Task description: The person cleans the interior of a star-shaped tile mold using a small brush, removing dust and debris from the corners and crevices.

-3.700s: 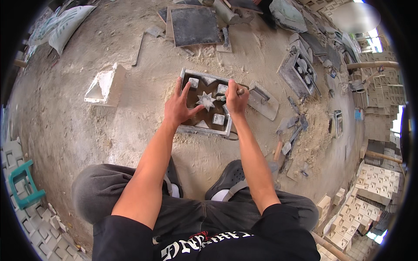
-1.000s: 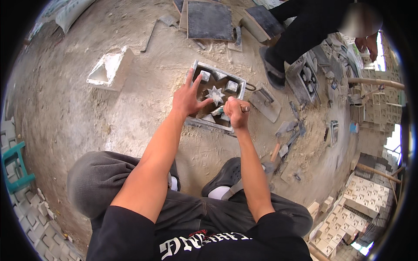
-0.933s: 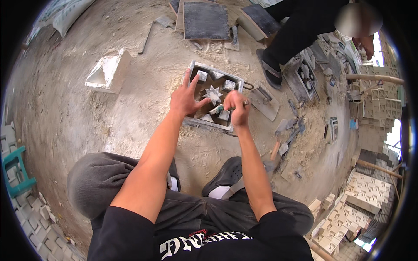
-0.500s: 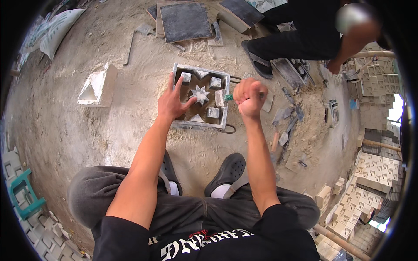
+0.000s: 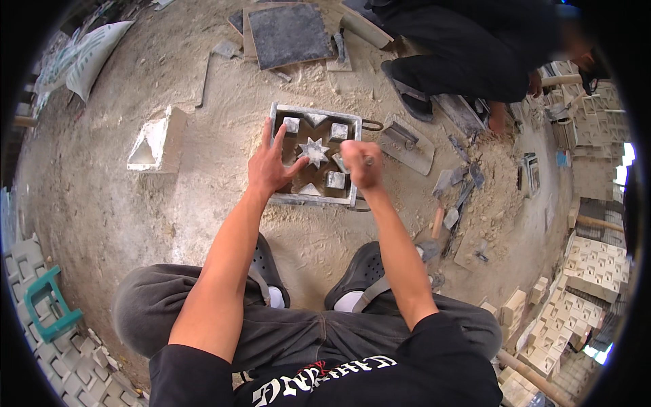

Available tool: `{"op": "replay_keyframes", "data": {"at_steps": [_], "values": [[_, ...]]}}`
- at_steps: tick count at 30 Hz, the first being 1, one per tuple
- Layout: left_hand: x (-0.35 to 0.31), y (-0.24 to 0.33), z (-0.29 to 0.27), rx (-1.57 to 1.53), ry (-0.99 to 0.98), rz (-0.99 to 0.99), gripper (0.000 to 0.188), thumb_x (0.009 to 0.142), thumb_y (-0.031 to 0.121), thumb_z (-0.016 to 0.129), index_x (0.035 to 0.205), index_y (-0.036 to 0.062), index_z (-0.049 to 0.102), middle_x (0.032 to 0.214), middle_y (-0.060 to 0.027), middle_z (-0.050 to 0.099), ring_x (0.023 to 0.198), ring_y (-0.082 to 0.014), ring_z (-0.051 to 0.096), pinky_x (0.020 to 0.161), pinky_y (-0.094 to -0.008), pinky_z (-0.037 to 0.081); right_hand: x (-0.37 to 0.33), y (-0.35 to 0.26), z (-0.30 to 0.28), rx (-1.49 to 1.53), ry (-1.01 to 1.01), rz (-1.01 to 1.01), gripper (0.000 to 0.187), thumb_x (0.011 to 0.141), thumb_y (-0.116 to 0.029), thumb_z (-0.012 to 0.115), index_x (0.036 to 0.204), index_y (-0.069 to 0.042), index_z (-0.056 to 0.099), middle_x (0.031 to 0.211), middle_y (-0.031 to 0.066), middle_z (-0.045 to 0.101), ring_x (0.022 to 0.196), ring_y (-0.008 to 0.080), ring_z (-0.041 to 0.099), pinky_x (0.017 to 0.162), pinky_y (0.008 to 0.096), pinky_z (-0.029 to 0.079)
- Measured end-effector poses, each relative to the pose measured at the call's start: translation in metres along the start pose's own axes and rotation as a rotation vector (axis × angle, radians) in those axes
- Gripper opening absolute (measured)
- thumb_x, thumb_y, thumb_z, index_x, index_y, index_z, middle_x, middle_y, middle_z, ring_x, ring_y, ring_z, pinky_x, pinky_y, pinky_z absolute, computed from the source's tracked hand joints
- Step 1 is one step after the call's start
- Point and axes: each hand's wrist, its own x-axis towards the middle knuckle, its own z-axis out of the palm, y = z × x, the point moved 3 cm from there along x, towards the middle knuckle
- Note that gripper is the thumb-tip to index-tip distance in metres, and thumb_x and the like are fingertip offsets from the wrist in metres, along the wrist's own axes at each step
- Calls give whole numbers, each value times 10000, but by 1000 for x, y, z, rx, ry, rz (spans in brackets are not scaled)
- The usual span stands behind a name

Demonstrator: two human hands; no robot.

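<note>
A square metal mould (image 5: 314,201) lies on the ground in front of me, its inside set with a star-shaped block (image 5: 314,152), square blocks (image 5: 336,180) and triangular ones. My left hand (image 5: 268,165) rests over the mould's left wall with its fingers spread, thumb reaching inward toward the star. Above the right side of the mould, my right hand (image 5: 362,163) is closed around a brush-like tool (image 5: 369,161). Only the handle end shows clearly; its pale head, low by the right inner wall, is mostly hidden by the fist.
Right of the mould lies a flat trowel (image 5: 409,146), with scattered tools (image 5: 461,193) beyond. A white hollow block (image 5: 159,142) stands left. Dark boards (image 5: 290,35) lie ahead. Another person (image 5: 468,57) crouches at upper right. Patterned blocks (image 5: 597,268) are stacked at far right.
My right hand has moved left and slightly down, from beside the mould's right wall to over it, uncovering the trowel. My left hand stays put. The other person has bent lower.
</note>
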Motion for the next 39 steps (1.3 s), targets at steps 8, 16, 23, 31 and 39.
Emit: {"op": "replay_keyframes", "data": {"at_steps": [8, 16, 23, 31, 39], "values": [[1, 8, -1, -45, -110, -51, 901, 766, 617, 674, 1465, 156, 341, 1571, -176, 202, 1200, -393, 545, 844, -446, 532, -5, 14, -1, -196, -89, 110, 409, 915, -206, 517, 579, 10, 430, 500, -1, 356, 475, 74, 352, 449, 309, 260], [1, 0, -1, 2, -27, 0, 916, 759, 634, 672, 1467, 154, 346, 1564, -182, 220, 1219, -386, 534, 863, -438, 527, -4, 9, 3, -24, 131, 249, 453, 937, -228, 500, 541, -48, 373, 492, -41, 364, 461, 52, 311, 433, 294, 224], [-2, -1, -1, 9, 3, 4, 917, 740, 632, 689, 1449, 141, 377, 1549, -193, 252, 1150, -386, 583, 823, -423, 541, -3, 1, -2, 165, 250, 349, 425, 919, -177, 513, 537, -59, 366, 503, -51, 369, 458, 38, 293, 431, 269, 193], [-2, -1, -2, 6, -39, -24, 913, 764, 639, 667, 1472, 164, 341, 1571, -164, 210, 1161, -381, 576, 840, -437, 534, -22, -24, -2, 133, 343, 163, 432, 944, -108, 425, 538, -80, 278, 464, 15, 315, 404, 108, 258, 413, 298, 245], [0, -2, 2, 16, 35, 16, 876, 747, 630, 681, 1436, 167, 404, 1565, -146, 242, 1103, -365, 611, 796, -423, 546, -29, -71, -13, 264, 537, 8, 438, 940, -118, 416, 528, -81, 274, 454, 14, 318, 388, 92, 256, 379, 277, 218]]}}
